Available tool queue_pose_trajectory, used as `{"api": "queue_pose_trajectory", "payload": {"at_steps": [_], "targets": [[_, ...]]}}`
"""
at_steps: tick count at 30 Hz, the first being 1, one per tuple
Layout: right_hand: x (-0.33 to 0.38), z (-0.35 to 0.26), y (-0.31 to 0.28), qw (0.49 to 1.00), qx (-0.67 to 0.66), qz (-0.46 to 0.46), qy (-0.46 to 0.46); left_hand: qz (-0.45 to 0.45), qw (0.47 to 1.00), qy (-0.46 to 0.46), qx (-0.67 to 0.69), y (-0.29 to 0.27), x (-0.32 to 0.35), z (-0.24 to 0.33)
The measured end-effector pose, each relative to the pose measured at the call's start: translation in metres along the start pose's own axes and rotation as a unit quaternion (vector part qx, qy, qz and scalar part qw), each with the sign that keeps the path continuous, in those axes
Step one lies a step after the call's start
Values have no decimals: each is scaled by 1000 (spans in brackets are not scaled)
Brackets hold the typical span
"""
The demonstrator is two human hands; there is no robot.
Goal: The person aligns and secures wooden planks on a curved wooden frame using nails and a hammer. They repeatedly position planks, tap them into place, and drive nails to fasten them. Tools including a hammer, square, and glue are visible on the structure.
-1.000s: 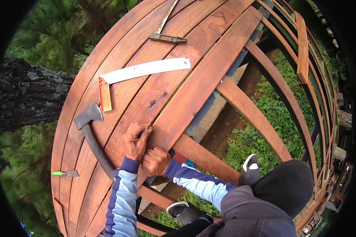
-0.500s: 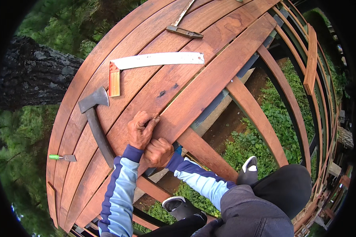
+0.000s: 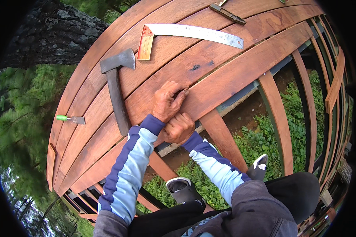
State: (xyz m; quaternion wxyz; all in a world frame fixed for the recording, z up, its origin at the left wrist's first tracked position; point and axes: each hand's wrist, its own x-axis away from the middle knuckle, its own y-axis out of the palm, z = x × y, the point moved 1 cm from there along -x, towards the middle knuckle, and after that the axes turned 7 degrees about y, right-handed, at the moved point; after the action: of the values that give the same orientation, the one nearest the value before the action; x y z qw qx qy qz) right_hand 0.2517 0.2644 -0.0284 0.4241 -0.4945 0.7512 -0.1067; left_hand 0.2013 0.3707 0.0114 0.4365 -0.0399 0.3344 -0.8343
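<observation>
The person's left hand (image 3: pixel 168 102) lay on top of a reddish wooden plank (image 3: pixel 241 75). Its fingers (image 3: pixel 180 94) were curled and pressed down at the gap beside the next plank, pinching something very small there. It was too small to tell what it was. The right hand (image 3: pixel 179 128) was closed in a fist just below the left hand, touching it. It gripped the near edge of the same plank, where the decking ended. Whether anything else was inside the fist could not be seen.

The plank was the last one on the deck (image 3: pixel 106 55), at the edge closest to the person. It ran from low on the left up to the far right. Past it there were only bare wooden beams (image 3: pixel 279 114), with green plants (image 3: pixel 261 142) on the ground down below.

An axe (image 3: pixel 115 85) lay flat on the planks to the left of the hands, near them but not touching. Its grey head pointed away from the person. Farther up lay a square (image 3: pixel 190 32) with a long metal blade and a wooden handle. A small tool with a green handle (image 3: pixel 70 118) lay well off to the left. Another metal tool (image 3: pixel 227 14) lay at the far top of the deck.

The person wore blue sleeves (image 3: pixel 132 166) and dark shoes (image 3: pixel 182 189). A big tree trunk (image 3: pixel 47 35) stood beyond the deck on the left.
</observation>
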Motion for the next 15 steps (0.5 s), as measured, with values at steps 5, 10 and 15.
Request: {"api": "queue_pose_trajectory", "payload": {"at_steps": [5,10,15], "targets": [[4,3,5,1000,8,-1,1,-1,1000,19,-18,3,1,-2],[0,0,-1,996,13,-87,23,7,1000,25,-14,2,-1,-7],[-3,-1,-1,990,-22,-105,95,17,1000,16,-15,10,-5,-7]]}}
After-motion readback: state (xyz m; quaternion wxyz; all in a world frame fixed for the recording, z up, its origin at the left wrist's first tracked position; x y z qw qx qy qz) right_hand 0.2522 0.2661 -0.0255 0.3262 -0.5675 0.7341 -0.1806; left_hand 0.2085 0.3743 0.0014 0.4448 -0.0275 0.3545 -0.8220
